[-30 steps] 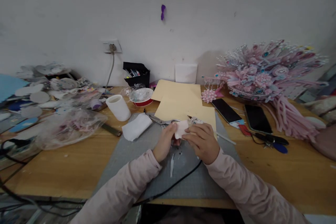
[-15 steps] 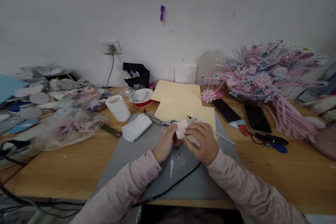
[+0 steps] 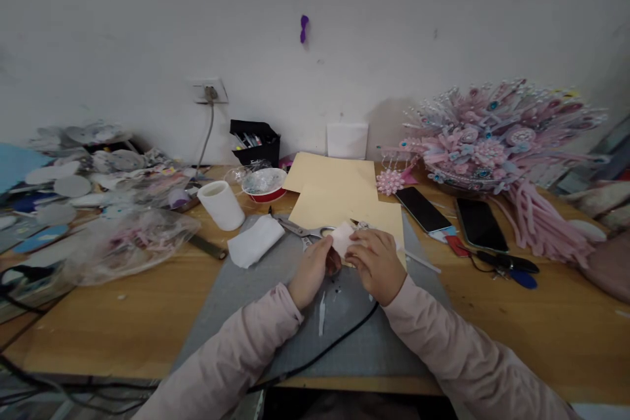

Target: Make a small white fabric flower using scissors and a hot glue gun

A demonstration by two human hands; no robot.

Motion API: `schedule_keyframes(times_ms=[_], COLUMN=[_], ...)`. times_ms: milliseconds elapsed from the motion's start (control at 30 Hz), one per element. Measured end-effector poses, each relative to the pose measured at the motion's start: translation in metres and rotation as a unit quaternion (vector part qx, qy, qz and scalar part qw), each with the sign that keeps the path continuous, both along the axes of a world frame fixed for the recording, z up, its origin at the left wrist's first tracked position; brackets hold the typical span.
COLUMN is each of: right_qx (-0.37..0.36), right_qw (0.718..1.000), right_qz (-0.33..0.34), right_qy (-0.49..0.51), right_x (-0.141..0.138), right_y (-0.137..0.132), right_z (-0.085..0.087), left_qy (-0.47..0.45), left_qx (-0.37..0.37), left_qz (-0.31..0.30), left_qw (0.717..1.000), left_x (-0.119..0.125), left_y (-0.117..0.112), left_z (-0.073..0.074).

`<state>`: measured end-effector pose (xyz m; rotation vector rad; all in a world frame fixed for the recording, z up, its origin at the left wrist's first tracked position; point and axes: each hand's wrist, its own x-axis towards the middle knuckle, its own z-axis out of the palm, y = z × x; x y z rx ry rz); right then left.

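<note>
A small piece of white paper-like material [image 3: 341, 239] is pinched between my two hands over the grey cutting mat [image 3: 236, 321]. My left hand [image 3: 311, 270] grips its left edge with thumb and fingers. On its right edge, the fingers of my right hand [image 3: 378, 264] are closed. Just behind lies a pair of scissors [image 3: 300, 230], partly covered by the white piece. Cream paper sheets [image 3: 339, 203] lie beyond my hands. To the left, a larger white sheet [image 3: 256, 241] rests on the mat. A thin white strip [image 3: 321, 315] lies below my hands.
A white roll [image 3: 221, 207] and a red-rimmed bowl [image 3: 264, 185] stand at the left back. A black cable [image 3: 339, 344] crosses the mat. Two phones [image 3: 423, 209] and keys [image 3: 506, 264] lie on the right, before a pink beaded headdress [image 3: 492, 138]. Plastic-bagged materials [image 3: 132, 243] crowd the left.
The white piece has turned and tilted slightly between my fingers. My right hand has shifted a little to the left, with its fingers drawn in closer. The view has moved very slightly.
</note>
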<state>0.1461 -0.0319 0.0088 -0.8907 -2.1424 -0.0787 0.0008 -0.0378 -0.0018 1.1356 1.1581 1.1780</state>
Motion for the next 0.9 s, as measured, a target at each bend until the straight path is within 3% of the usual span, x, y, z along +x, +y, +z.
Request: schedule_keyframes(times_ms=[233,367,567,900], right_qx=[-0.073,-0.118,-0.061,-0.013], right_qw=[0.990,0.987,0.998,0.999], right_qz=[0.106,0.079,0.023,-0.050], right_qy=[-0.063,-0.077,-0.022,0.013], right_x=[-0.003,-0.002,0.000,0.001], right_y=[-0.006,-0.004,-0.003,0.001], right_z=[0.001,-0.002,0.001,0.000], left_qy=[-0.094,-0.093,0.078,0.201], left_qx=[0.004,0.015,0.092,0.134], left_qz=[0.163,0.203,0.103,-0.062], left_qw=[0.982,0.975,0.987,0.968], left_x=[-0.012,-0.017,-0.010,-0.001], left_y=[0.012,0.017,0.010,-0.003], left_z=[0.005,0.006,0.001,0.007])
